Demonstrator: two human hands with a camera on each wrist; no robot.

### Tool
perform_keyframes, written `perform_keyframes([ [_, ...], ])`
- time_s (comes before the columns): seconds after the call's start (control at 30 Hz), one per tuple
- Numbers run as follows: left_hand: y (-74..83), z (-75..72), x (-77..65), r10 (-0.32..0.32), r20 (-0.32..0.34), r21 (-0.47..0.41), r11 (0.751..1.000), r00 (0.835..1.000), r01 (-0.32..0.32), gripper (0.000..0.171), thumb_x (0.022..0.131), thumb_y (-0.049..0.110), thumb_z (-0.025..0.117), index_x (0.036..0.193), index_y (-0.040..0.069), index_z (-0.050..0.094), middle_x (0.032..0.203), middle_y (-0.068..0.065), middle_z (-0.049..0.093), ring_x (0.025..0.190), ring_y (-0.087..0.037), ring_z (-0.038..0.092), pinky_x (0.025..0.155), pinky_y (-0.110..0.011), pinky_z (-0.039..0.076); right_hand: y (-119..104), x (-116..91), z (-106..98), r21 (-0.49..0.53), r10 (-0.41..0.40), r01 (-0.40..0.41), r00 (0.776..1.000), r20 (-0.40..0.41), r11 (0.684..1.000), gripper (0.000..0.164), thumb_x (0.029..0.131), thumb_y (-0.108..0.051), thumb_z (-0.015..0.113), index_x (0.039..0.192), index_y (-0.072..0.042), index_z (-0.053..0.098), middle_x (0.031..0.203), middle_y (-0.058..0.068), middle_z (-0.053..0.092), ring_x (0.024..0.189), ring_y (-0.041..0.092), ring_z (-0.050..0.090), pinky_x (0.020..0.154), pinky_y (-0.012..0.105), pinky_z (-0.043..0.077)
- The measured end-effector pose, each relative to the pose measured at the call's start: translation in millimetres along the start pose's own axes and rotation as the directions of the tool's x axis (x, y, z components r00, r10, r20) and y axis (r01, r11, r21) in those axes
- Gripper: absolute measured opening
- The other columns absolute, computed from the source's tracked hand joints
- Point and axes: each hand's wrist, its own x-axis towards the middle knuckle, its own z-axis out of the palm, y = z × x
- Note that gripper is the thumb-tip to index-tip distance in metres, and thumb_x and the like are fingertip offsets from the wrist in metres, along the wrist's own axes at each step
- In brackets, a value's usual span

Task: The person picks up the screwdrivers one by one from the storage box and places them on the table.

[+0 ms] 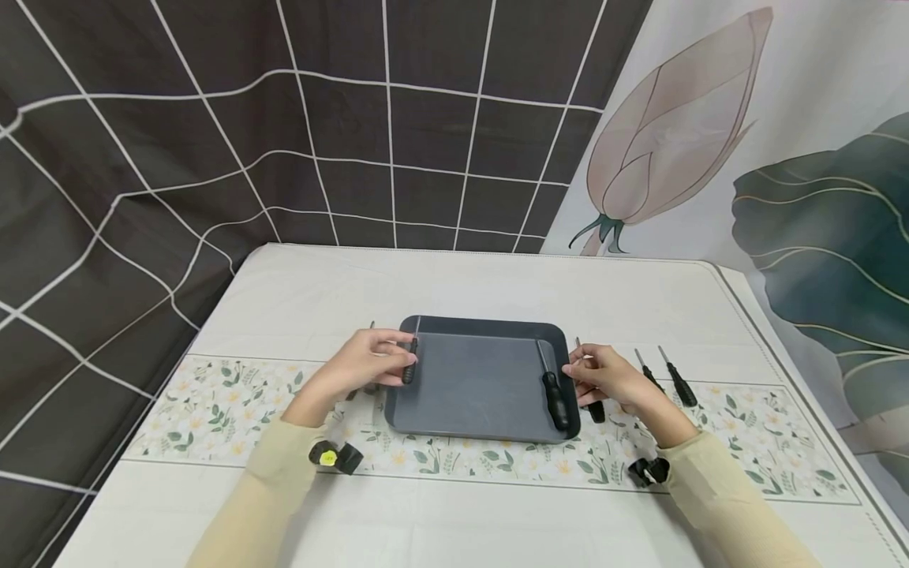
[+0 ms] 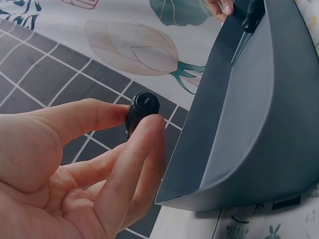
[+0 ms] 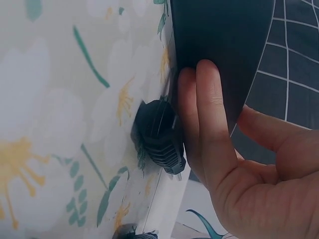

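A dark grey rectangular tray (image 1: pixel 465 386) lies on the table. Over its left rim, my left hand (image 1: pixel 369 359) pinches a small screwdriver (image 1: pixel 409 361) by its black ribbed handle, shaft pointing away from me. The left wrist view shows that handle (image 2: pixel 144 105) end-on between thumb and fingertips. At the tray's right side, my right hand (image 1: pixel 604 375) grips the rim, with the fingers (image 3: pixel 209 94) against the outer wall and the thumb over the edge. Inside the tray, along the right wall, rests a larger black-handled screwdriver (image 1: pixel 555 401).
Just outside the tray's right wall, partly beneath my right hand, lies another screwdriver (image 1: pixel 596 411). Two more, a thin one (image 1: pixel 648 371) and a thicker one (image 1: pixel 682 384), lie farther right. A metal shaft tip (image 1: pixel 372 324) shows behind my left hand. A floral-banded cloth (image 1: pixel 454 493) covers the table.
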Motion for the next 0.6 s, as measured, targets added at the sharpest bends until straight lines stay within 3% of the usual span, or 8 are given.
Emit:
perform_keyframes([
  [0.37, -7.2, -11.7, -2.7, -0.009, -0.013, -0.008, 1.0, 1.0, 0.009, 0.048, 0.096, 0.001, 0.065, 0.139, -0.009, 0.049, 0.12, -0.028, 0.064, 0.089, -0.022, 0.071, 0.077, -0.034, 0.063, 1.3, 0.4, -0.4, -0.003, 0.004, -0.004, 1.0, -0.001, 1.0, 0.026, 0.103, -0.005, 0.054, 0.118, 0.013, 0.042, 0.08, 0.008, 0.056, 0.065, 0.016, 0.061, 0.063, 0.035, 0.064],
  [0.6, -12.0, -23.5, -7.0, -0.009, -0.027, 0.017, 1.0, 1.0, 0.009, 0.047, 0.096, 0.003, 0.064, 0.139, -0.008, 0.05, 0.116, -0.025, 0.065, 0.089, -0.02, 0.07, 0.077, -0.034, 0.063, 1.5, 1.1, -1.0, -0.003, 0.002, -0.002, 1.0, 0.003, 1.0, 0.025, 0.103, -0.005, 0.054, 0.118, 0.012, 0.042, 0.081, 0.008, 0.056, 0.065, 0.016, 0.06, 0.063, 0.035, 0.064],
])
